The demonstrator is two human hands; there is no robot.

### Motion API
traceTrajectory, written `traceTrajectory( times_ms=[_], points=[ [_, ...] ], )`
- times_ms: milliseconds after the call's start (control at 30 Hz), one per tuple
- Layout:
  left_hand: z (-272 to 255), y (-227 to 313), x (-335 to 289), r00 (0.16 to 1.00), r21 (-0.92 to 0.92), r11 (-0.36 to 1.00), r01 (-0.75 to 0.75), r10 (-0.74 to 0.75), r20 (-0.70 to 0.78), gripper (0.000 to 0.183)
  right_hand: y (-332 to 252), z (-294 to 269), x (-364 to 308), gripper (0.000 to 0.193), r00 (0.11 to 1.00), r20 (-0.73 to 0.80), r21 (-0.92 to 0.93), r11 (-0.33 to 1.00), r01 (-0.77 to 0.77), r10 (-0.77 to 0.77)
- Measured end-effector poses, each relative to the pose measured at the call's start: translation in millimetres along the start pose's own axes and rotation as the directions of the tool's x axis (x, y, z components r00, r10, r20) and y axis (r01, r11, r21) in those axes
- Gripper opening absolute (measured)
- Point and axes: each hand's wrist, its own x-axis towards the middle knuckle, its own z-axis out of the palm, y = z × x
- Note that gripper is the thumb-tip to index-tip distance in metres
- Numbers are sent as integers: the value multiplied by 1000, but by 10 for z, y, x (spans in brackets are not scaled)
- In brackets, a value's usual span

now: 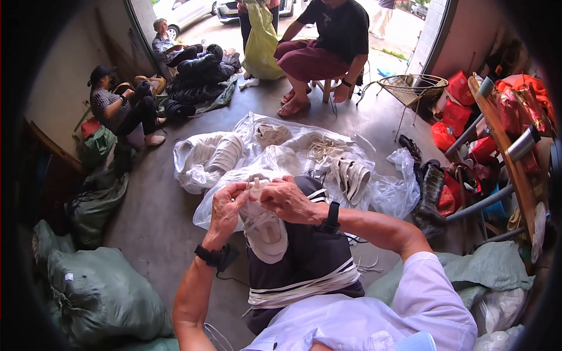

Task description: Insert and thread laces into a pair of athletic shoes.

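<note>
1. Left hand (pixel 228 202): the fingers are bent and drawn in, with thumb and forefinger nearly meeting at the upper edge of the pale shoe. The hand grips the shoe at this edge; whether a lace also lies between the fingertips is too small to tell.

2. Right hand (pixel 288 200): narrowly closed, fingers curled, thumb and forefinger pinching the shoe's edge opposite the left hand. The back of the hand faces the viewer.

3. Pale shoe (pixel 268 238): located between and just below the two hands, above the lap, with its rounded toe pointing toward the wearer and its opening toward the fingertips.

4. Dark cloth (pixel 304 254) over the lap: it lies beneath the shoe; a bundle of white laces (pixel 307 285) crosses it nearer the body.

5. Black wrist straps: one on the left wrist (pixel 215 256), one on the right wrist (pixel 331 217).

6. Clear plastic sheet (pixel 205 214): spread on the floor beyond the hands. It bears a nested stack of pale shoes (pixel 225 153) at left, loose pale laces (pixel 322 150) near the far side, and a second stack of shoes (pixel 350 179) at right.
</note>
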Motion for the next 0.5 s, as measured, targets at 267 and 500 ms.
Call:
traceTrajectory(
  times_ms=[267,500],
  points=[
    [12,-16,20,1000,45,999,-14,15,-18,16,12,16,-65,13,998,-42,-35,998,47,-49],
    [-1,-28,39,992,243,966,-92,110,-61,17,57,97,16,18,994,98,-170,985,-39,57]
  ],
)
